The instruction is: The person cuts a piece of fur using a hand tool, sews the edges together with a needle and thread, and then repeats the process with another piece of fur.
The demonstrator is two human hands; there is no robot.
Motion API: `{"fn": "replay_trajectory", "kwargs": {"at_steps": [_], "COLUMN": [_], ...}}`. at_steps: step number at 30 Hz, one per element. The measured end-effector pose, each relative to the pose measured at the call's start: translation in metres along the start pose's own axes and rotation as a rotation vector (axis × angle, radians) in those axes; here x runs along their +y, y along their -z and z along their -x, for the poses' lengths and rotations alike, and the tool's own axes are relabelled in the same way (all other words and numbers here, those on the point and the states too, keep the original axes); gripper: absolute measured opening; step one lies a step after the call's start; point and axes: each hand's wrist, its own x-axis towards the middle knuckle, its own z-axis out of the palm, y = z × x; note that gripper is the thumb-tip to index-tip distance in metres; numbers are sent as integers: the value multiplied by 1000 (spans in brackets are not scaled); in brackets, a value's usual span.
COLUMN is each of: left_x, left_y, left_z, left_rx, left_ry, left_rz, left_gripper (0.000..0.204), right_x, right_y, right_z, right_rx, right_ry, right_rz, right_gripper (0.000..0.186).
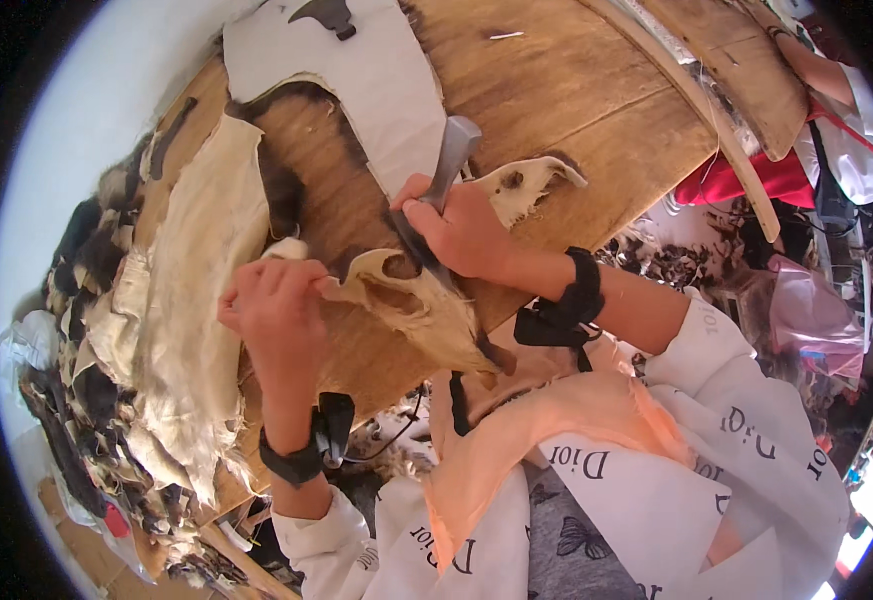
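My left hand (278,300) is closed, pinching the left end of a pale, ragged piece of fur hide (396,300) with holes in it. The piece stretches over the near edge of the wooden table, its lower tip hanging toward my lap. My right hand (461,228) is wrapped around a grey metal hand tool (453,150). Its broad, flared end sticks up above my fist, and its lower part reaches down to the hide; the exact kind is unclear. Another small holed hide scrap (523,187) lies just beyond my right hand.
The wooden table (596,70) carries a long cream pelt (206,220) on the left and a white sheet-like template (386,80) with a dark metal tool (328,17). Fur scraps (96,290) are heaped leftward. A curved wooden strip (696,95) and another person's arm (816,68) are at right.
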Motion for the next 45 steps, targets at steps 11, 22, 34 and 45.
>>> {"fn": "replay_trajectory", "kwargs": {"at_steps": [11, 22, 34, 45], "left_x": [41, 17, 16, 16], "left_y": [-39, -54, -45, -18], "left_z": [9, 4, -7, 4], "left_rx": [-297, -284, -196, -266], "left_ry": [-190, -247, -266, -225], "left_rz": [-212, 27, 151, 25], "left_gripper": [30, 14, 12, 11], "right_x": [-3, -4, 6, 6], "right_y": [10, 11, 14, 30], "right_z": [7, 12, 10, 17], "right_rx": [-76, -107, -198, -395], "right_ry": [48, 56, 116, 39], "right_rz": [8, 38, 137, -157], "right_gripper": [19, 19, 15, 10]}}
